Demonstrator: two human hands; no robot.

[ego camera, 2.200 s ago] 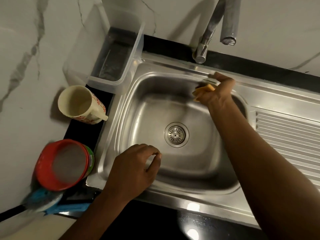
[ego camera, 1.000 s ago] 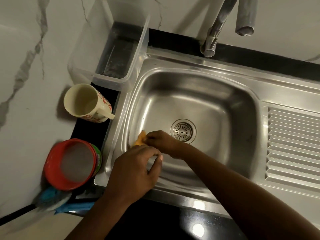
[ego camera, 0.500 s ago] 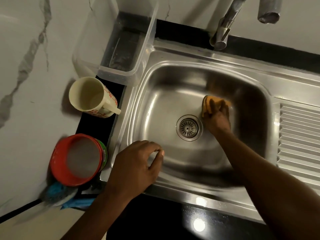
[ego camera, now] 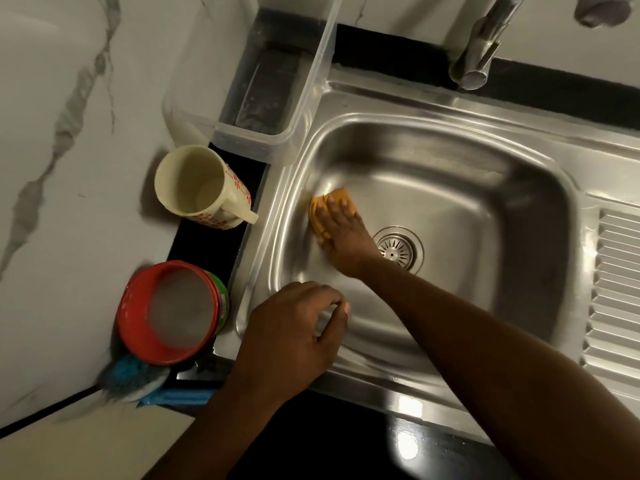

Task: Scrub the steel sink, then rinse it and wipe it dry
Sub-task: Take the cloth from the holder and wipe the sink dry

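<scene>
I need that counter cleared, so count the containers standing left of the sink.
3: a clear plastic bin at the back, a cream mug in the middle, a red-rimmed tub nearest. More may lie off-frame.

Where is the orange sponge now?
Head view: the orange sponge is under the right hand, on the left wall of the sink, left of the drain.
</scene>
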